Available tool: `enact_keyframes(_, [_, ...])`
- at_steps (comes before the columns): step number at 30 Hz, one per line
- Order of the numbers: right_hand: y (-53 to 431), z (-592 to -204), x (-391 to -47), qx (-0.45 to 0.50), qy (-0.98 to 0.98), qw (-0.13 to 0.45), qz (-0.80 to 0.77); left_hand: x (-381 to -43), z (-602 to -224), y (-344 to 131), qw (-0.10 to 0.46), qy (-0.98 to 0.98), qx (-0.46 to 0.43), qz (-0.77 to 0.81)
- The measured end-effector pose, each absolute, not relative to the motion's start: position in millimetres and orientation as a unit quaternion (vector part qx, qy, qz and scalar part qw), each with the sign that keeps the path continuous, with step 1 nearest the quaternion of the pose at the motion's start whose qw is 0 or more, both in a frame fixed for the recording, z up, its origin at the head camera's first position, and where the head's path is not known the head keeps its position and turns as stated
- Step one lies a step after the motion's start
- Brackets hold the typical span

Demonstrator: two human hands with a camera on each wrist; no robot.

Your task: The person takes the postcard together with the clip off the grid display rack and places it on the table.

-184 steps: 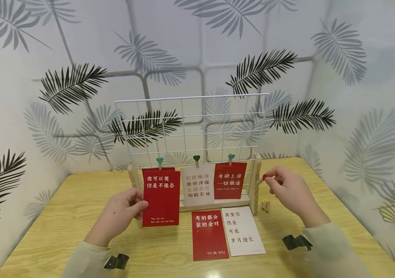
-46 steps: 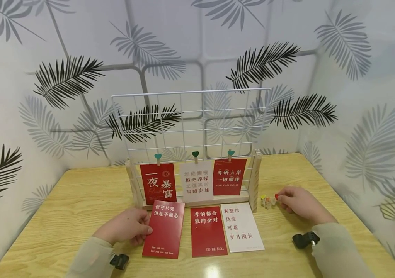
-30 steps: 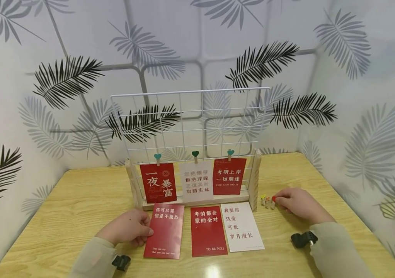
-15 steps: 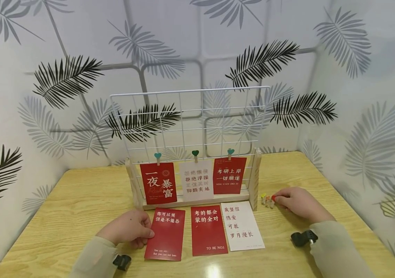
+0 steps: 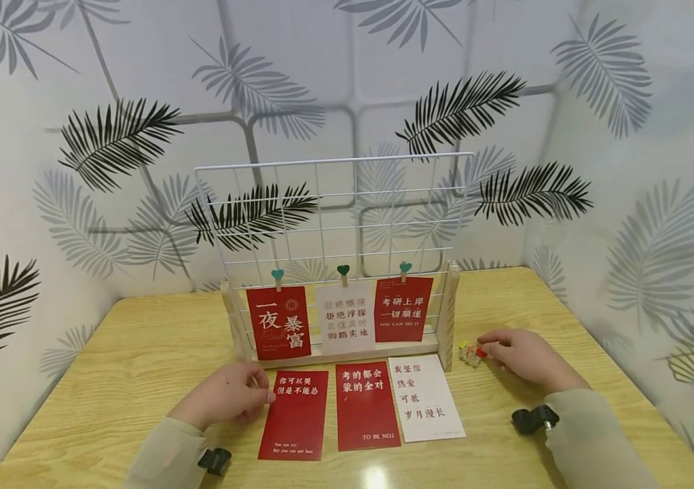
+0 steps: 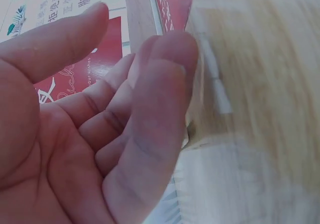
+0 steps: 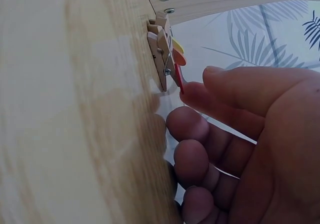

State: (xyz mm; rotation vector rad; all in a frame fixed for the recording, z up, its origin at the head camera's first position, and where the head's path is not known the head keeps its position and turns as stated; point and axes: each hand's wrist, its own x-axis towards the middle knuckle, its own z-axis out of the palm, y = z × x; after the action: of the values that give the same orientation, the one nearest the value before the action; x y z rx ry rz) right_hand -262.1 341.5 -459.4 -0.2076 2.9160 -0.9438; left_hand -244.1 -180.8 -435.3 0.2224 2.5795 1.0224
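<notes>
Leaf-patterned wall covering (image 5: 298,61) backs your wood-grain table (image 5: 157,353), on which the nearer loose red card (image 5: 292,418) lies flat at about 3:30 from your left hand (image 5: 225,397). Its long axis runs from roughly 12:30 to 6:30, short edge towards you, so its left side faces your thumb. Your left hand is clearly the nearer one; from your right hand (image 5: 521,356) the card is well apart, at about 8:30. On the left, your thumb stands clear of loosely curled fingers and nothing is gripped, though the thumb reaches the card's left edge in the head view; whether it touches, you cannot tell. Your right hand is relaxed too, holding nothing, with the little wooden clips (image 5: 470,353) at 9 o'clock and the index fingertip at or just beside the red-headed one. At 3 o'clock from the card lie the second red card (image 5: 367,407) and, beyond it, the loose white card (image 5: 428,401). Towards 1 o'clock stands the wire rack (image 5: 447,319), where three hung cards (image 5: 345,319) dangle from green heart clips (image 5: 343,270).
</notes>
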Motion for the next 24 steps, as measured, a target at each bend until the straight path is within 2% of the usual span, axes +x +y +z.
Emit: enact_keyframes(24, [336.1, -450.2, -262.7, -0.041, 0.933, 0.013, -0.358, -242.7, -428.4, -173.9, 0.13, 0.9, 0.101, 0.404])
